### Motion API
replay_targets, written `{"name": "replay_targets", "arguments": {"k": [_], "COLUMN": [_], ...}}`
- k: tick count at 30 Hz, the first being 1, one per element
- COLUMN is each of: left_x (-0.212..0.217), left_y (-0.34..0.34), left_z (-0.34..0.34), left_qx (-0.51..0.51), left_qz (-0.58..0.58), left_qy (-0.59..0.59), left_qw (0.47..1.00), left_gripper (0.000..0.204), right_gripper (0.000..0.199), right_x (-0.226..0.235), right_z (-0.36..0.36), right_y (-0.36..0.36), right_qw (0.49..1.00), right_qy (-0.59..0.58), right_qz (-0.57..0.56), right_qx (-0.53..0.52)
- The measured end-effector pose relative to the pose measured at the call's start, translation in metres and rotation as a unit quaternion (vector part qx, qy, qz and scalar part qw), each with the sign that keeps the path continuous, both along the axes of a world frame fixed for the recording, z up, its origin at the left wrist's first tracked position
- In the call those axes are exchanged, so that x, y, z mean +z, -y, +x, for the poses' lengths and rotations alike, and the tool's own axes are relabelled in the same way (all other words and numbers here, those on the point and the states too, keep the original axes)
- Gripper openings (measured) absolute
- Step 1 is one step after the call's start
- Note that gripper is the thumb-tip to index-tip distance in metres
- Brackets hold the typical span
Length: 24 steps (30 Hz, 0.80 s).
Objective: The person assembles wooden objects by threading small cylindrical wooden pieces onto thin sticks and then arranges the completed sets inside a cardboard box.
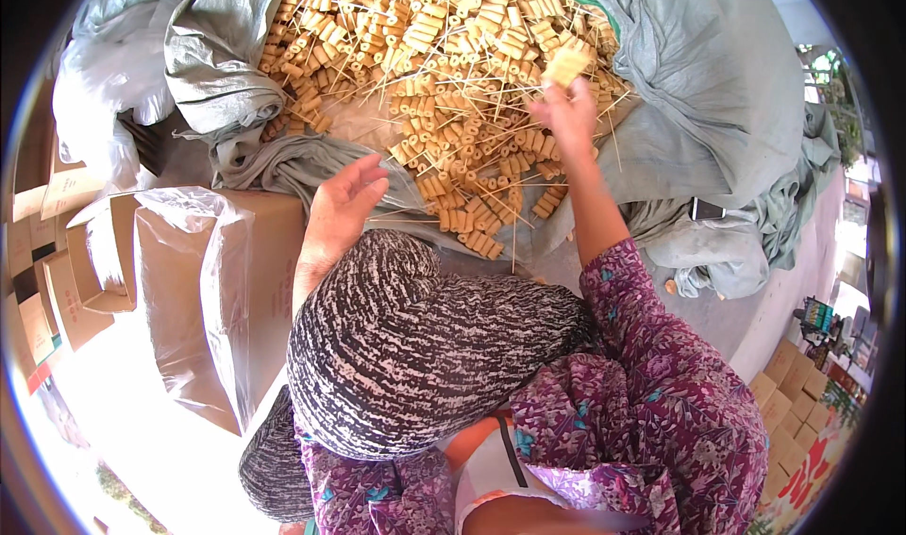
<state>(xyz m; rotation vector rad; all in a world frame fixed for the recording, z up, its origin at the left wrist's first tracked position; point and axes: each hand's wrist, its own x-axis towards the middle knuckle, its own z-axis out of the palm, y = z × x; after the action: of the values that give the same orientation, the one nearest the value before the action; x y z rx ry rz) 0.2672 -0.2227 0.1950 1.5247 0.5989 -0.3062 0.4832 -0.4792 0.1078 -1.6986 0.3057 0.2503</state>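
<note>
1. R hand (pixel 564 110) pinches a small tan block (pixel 567 63), lifted over far right of the stick pile (pixel 444 73).
2. L hand (pixel 347 195) open, fingers apart, empty, at pile's near left edge.
3. Pile lies on grey sacking (pixel 708 91).
4. Plastic-lined carton (pixel 226 280) left of pile, near side.

A plastic-lined cardboard box (pixel 226 280) stands left, with what look like stacked cartons (pixel 788 398) lower right.

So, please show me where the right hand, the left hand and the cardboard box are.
right hand (pixel 564 110), head view, back of the hand.
left hand (pixel 344 200), head view, back of the hand.
cardboard box (pixel 269 252), head view, bare side wall.
</note>
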Motion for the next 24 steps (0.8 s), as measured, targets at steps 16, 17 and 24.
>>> {"name": "replay_targets", "arguments": {"k": [16, 17, 24], "left_x": [0.009, 0.012, 0.01], "left_y": [0.001, 0.001, 0.002], "left_z": [-0.006, -0.006, -0.006], "left_qx": [0.024, 0.021, 0.017], "left_qz": [0.019, 0.017, 0.0], "left_qy": [-0.003, -0.004, 0.001], "left_qw": [1.0, 1.0, 1.0], "left_gripper": [0.048, 0.048, 0.049], "right_gripper": [0.029, 0.029, 0.013], "right_x": [-0.051, -0.062, -0.062], "right_z": [0.051, 0.043, 0.023], "right_y": [-0.04, -0.041, -0.042], "right_qw": [0.969, 0.961, 0.991], "right_qy": [-0.039, -0.003, -0.123], "right_qz": [-0.23, -0.27, 0.04], "right_qx": [0.081, 0.06, 0.017]}}
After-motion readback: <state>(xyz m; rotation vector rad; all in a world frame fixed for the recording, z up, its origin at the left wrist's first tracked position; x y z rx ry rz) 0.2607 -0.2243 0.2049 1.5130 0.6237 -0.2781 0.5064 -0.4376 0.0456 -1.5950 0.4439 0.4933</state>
